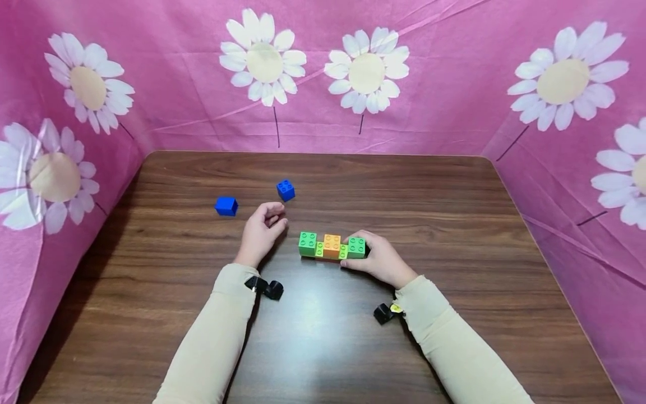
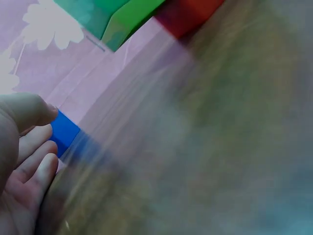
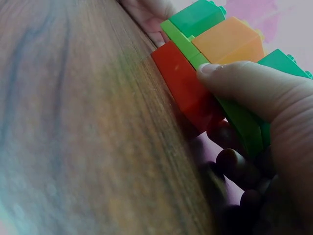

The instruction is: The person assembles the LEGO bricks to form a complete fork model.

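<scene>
Toy-brick assembly (image 1: 331, 250) is held in the right hand (image 1: 384, 259), at the fingertips, by its right end. The right thumb is pressed along the near side, and the fingers are bent round the far side and underneath, so that the end is clamped between them. At the top, nearest the right palm, a green brick (image 1: 356, 247) is carried; an orange brick (image 1: 331, 241) is set farther out to the left of that hand, and another green brick (image 1: 307, 244) is placed at the far end, toward the left hand (image 1: 259, 233). All three are mounted on a lime-green strip (image 1: 319, 249), whose studs are exposed in the gaps. Beneath the strip, just beyond the right thumb tip, a red brick (image 3: 183, 88) is attached. Whether it is rested on the wooden table (image 1: 429, 207) or held slightly above cannot be told.

By the left hand nothing is gripped: its fingers are loosely bent, with the thumb held apart from them. Just beyond its fingertips a blue brick (image 1: 285, 191) is placed, studs showing; whether it is touched cannot be told. A second blue brick (image 1: 226, 206) is seen to the left of that hand, with smooth faces shown.
</scene>
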Motion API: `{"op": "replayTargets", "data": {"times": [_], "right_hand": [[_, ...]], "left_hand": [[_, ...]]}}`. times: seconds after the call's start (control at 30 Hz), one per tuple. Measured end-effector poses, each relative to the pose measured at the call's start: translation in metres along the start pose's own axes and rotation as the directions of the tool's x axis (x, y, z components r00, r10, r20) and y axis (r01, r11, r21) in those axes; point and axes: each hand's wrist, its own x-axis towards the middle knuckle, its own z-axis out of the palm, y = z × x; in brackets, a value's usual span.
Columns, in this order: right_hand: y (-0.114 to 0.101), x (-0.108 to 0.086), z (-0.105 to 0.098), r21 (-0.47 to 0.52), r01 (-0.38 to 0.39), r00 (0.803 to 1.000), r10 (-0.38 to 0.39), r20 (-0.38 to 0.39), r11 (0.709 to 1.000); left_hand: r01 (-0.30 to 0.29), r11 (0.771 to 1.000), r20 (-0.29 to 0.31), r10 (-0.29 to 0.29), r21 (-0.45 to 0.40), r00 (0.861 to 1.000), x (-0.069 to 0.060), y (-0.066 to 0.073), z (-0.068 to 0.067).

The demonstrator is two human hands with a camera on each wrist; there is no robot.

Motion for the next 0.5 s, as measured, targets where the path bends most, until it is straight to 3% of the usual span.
{"op": "replayTargets", "data": {"times": [0.27, 0.5], "right_hand": [[-0.003, 0.0, -0.002, 0.005, -0.016, 1.0, 0.016, -0.003, 1.0], [-0.004, 0.0, -0.001, 0.005, 0.003, 1.0, -0.003, -0.002, 1.0]], "left_hand": [[0.042, 0.999, -0.127, -0.04, 0.012, 0.991, 0.026, -0.006, 0.003], [0.078, 0.994, -0.176, -0.064, 0.071, 0.982, 0.047, -0.01, 0.005]]}}
